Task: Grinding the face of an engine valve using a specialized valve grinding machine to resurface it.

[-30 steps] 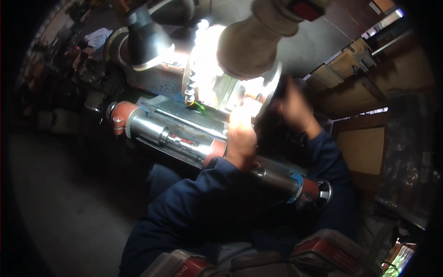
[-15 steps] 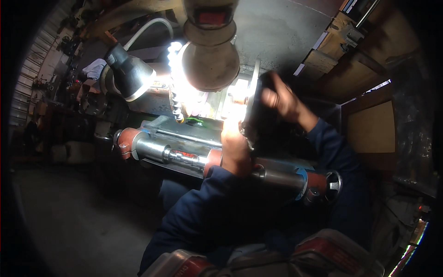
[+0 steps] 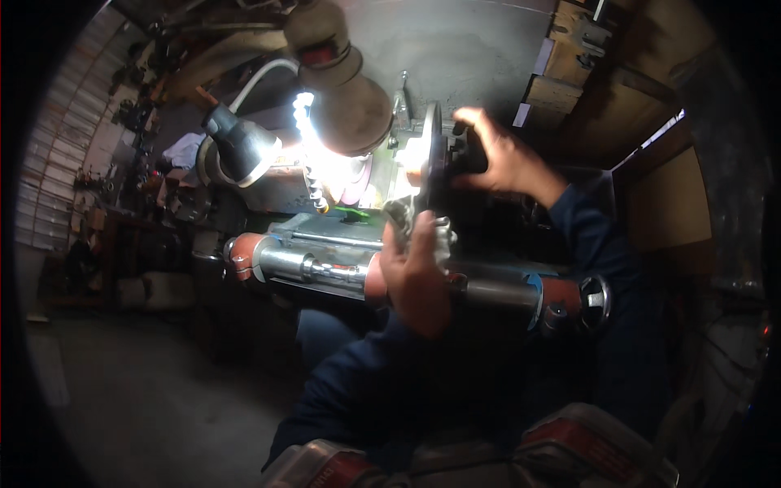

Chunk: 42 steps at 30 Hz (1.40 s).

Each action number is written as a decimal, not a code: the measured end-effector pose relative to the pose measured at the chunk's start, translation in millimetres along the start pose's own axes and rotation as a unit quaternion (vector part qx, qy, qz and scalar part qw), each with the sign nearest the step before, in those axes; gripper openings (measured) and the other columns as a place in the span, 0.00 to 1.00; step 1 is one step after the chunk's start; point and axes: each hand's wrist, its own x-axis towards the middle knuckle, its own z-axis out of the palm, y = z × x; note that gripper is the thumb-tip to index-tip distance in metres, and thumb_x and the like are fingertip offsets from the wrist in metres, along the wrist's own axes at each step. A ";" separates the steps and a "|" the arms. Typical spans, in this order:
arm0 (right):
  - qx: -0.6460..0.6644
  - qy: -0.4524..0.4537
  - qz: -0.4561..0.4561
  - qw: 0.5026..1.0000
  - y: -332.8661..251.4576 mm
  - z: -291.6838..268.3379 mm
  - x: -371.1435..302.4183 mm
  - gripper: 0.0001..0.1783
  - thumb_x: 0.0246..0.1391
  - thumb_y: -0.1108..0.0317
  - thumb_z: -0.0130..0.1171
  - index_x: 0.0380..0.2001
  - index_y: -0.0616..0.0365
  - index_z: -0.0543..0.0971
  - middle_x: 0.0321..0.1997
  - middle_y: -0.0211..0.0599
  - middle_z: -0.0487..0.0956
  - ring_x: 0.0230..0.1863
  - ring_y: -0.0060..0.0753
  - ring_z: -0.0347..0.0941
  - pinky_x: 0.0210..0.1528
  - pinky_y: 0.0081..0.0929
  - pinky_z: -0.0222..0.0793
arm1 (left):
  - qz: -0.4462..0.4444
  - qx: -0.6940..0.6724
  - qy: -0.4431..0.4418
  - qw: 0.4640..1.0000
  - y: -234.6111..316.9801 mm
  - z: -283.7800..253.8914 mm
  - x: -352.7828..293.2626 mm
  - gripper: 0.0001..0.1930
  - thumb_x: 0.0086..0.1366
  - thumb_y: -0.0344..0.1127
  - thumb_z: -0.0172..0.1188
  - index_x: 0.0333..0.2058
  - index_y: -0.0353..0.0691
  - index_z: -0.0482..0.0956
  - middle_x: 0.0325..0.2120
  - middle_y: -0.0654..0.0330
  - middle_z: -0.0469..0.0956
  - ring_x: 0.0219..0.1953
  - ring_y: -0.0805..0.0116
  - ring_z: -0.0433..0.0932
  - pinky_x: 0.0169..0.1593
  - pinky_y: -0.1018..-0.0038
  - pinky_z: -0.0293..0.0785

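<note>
A round metal disc [image 3: 434,138] stands on edge in the middle of a machine, lit brightly on its left face. Below its lower rim my left hand [image 3: 416,281] is closed on a crumpled pale rag [image 3: 443,237], thumb and fingers pointing up. The rag bunches around the bottom of the disc; whether it touches the rim, I cannot tell. To the right of the disc, my right hand [image 3: 511,163] has thumb and fingers spread in a wide curve around a dark hub [image 3: 457,150]. Nothing shows between these fingers, and their tips lie partly in shadow.
A black lamp [image 3: 240,146] shines from the left. A wide duct nozzle [image 3: 354,114] hangs above the work, beside a segmented coolant hose [image 3: 315,191]. A steel cylinder with red clamps [image 3: 247,256] runs across the front, ending at a handwheel [image 3: 596,301].
My left hand has dropped lower from the disc, and more of the rag shows. My right hand's fingers have spread wider beside the hub. The whole view has shifted slightly.
</note>
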 end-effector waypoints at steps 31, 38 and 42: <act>-0.455 0.541 0.100 0.701 -65.1 -267.3 -30.4 0.12 0.62 0.64 0.54 0.40 0.61 0.80 0.37 0.47 0.81 0.37 0.43 0.81 0.40 0.37 0.77 | 0.208 0.057 -0.040 0.976 11.8 -5.2 32.0 0.08 0.70 0.24 0.53 0.45 0.36 0.77 0.30 0.58 0.79 0.27 0.72 0.77 0.33 0.77 0.74; -0.206 0.140 0.388 0.887 40.8 -129.1 -109.2 0.19 0.63 0.56 0.54 0.41 0.63 0.80 0.43 0.51 0.81 0.46 0.52 0.78 0.51 0.44 0.71 | 0.225 0.173 0.019 0.959 -0.3 -12.1 43.6 0.15 0.65 0.24 0.59 0.51 0.34 0.76 0.44 0.58 0.77 0.40 0.73 0.75 0.43 0.77 0.72; -0.166 0.312 0.424 0.834 5.4 -147.6 -147.2 0.31 0.67 0.50 0.54 0.54 0.73 0.76 0.56 0.56 0.79 0.58 0.51 0.75 0.61 0.42 0.67 | 0.196 0.291 -0.028 0.936 3.4 -4.3 36.8 0.24 0.64 0.32 0.63 0.57 0.29 0.73 0.54 0.46 0.77 0.54 0.56 0.76 0.58 0.65 0.72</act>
